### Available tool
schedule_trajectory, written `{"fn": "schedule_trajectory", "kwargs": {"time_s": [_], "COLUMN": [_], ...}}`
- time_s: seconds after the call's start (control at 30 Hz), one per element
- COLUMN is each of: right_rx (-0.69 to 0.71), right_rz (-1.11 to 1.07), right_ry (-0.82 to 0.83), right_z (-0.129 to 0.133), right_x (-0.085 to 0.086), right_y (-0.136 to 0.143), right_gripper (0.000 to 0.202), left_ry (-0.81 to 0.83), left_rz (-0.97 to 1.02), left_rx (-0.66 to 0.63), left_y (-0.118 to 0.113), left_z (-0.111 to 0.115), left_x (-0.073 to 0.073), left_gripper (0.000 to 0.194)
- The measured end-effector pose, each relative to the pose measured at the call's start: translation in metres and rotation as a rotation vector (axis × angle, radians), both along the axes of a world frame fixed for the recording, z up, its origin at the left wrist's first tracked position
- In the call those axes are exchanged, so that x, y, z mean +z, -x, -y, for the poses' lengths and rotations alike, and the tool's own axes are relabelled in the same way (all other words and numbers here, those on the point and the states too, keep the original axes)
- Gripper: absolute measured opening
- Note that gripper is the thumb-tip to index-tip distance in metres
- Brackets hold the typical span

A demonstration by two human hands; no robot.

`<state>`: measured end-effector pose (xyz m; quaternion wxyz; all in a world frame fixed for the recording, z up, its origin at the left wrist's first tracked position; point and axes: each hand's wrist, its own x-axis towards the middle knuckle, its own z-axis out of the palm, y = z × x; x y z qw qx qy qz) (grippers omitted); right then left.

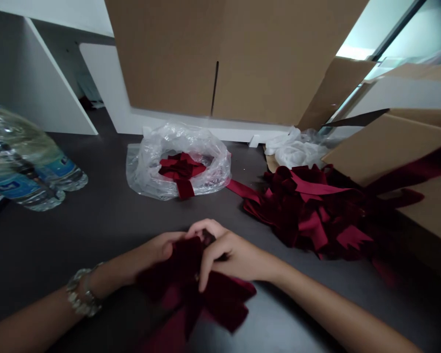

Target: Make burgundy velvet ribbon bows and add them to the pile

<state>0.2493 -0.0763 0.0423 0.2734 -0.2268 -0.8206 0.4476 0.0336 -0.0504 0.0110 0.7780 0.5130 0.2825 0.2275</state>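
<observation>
A dark red velvet ribbon bow [224,299] is held between my two hands near the front of the dark table. My left hand [159,252] grips its left loops, thumb on top. My right hand [224,250] closes around the bow's middle, with the index finger bent down over the centre. Loops spread out to the right and tails hang toward me, partly blurred. Beyond my hands lies a clear plastic bag [143,171] with red ribbon pieces [182,166] inside. To the right is a heap of dark red velvet ribbons [308,211].
Water bottles [33,162] in plastic wrap lie at the left. A large cardboard sheet [220,59] stands at the back. On the right is a cardboard box [393,147] with a ribbon across it, and crumpled white plastic [297,149] lies beside it.
</observation>
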Motion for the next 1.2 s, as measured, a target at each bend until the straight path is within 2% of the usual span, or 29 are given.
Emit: {"fn": "schedule_trajectory", "kwargs": {"time_s": [0.07, 0.13, 0.23, 0.4, 0.5, 0.67, 0.73, 0.83, 0.9, 1.03, 1.2], "right_rx": [-0.103, -0.218, -0.372, -0.46, -0.458, -0.461, -0.472, -0.476, -0.429, -0.286, -0.265], "right_rz": [-0.04, -0.087, -0.05, 0.053, 0.1, 0.233, 0.293, 0.354, 0.327, 0.304, 0.128], "right_ry": [0.111, 0.268, 0.446, 0.459, 0.384, 0.058, -0.023, -0.045, 0.033, 0.328, 0.64], "right_z": [-0.004, -0.006, -0.005, -0.003, -0.002, 0.006, 0.008, 0.007, 0.002, -0.009, -0.018], "right_x": [-0.013, -0.019, -0.022, -0.028, -0.029, -0.027, -0.027, -0.025, -0.021, -0.009, 0.0], "right_y": [-0.001, -0.002, 0.0, 0.009, 0.008, 0.007, 0.009, 0.007, 0.0, -0.027, -0.053], "right_gripper": [0.018, 0.021, 0.021, 0.026, 0.023, 0.014, 0.014, 0.014, 0.016, 0.022, 0.026], "left_ry": [0.042, 0.037, -0.01, -0.277, -0.446, -0.518, -0.518, -0.393, -0.287, -0.149, -0.138], "left_rz": [-0.133, -0.26, -0.344, -0.409, -0.441, -0.504, -0.481, -0.407, -0.388, -0.296, -0.136], "left_rx": [-0.055, 0.055, 0.242, 0.208, 0.208, 0.198, 0.192, 0.199, 0.261, 0.376, 0.234], "left_y": [-0.001, -0.005, -0.009, -0.01, -0.009, -0.007, -0.006, -0.005, -0.005, -0.003, 0.008], "left_z": [0.006, 0.01, 0.014, 0.019, 0.02, 0.019, 0.018, 0.016, 0.014, 0.009, 0.001], "left_x": [0.009, 0.015, 0.017, 0.013, 0.009, 0.007, 0.008, 0.009, 0.009, 0.013, 0.019], "left_gripper": [0.051, 0.035, 0.026, 0.018, 0.018, 0.027, 0.029, 0.029, 0.027, 0.023, 0.052]}}
